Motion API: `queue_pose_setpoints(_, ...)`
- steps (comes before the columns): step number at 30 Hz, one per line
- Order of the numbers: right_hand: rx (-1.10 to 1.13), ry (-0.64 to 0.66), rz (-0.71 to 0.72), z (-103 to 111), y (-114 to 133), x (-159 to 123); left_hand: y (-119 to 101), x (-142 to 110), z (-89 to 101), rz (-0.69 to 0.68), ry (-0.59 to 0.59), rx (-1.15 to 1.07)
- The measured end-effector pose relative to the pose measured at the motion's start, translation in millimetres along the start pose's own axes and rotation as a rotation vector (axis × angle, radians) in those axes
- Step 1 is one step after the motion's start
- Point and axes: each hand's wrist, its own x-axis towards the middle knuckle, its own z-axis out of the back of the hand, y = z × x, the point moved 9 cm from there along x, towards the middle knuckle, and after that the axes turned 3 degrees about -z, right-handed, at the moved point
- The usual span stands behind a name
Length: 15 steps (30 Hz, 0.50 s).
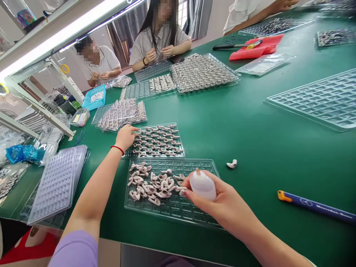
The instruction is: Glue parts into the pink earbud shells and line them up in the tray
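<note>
My left hand reaches to the left edge of a clear tray filled with rows of white earbud shells. Its fingers are stretched out and slightly apart, touching or just over the leftmost shells. My right hand is wrapped round a small white squeeze bottle, its tan tip pointing up. Thumb and fingertips of that hand are close to loose earbud shells, heaped on a nearer clear tray. Whether they touch one is unclear. A single shell lies on the green table to the right.
A blue cutter-like tool lies at right, near an unfilled clear tray. Stacked trays stand at left. Farther back are filled trays, a blue basket and a red cloth. Co-workers sit across the table.
</note>
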Motion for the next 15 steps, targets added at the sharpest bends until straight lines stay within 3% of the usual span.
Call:
queue_pose_setpoints(3, 0.133, 0.038, -0.066, -1, -2, 3, -33, -38, 11.0, -0.047, -0.045, -0.123)
queue_pose_setpoints(5, 0.156, 0.024, -0.074, -2, 0, 3, -60, -78, 7.6, -0.089, 0.001, -0.226)
queue_pose_setpoints(6, 0.165, 0.021, -0.082, -5, 0, 3, -74, -100, 0.8, -0.108, 0.066, -0.314)
queue_pose_setpoints(8, 0.176, 0.019, -0.103, -12, 0, -1, -94, -145, -24.9, -0.008, 0.286, -0.738)
queue_pose_setpoints(11, 0.17, 0.023, -0.117, -23, -3, -10, -96, -190, -41.0, 0.2, 0.238, -0.962)
queue_pose_setpoints(15, 0.118, 0.036, -0.103, -33, -7, -22, -88, -215, -50.5, 0.301, 0.128, -1.063)
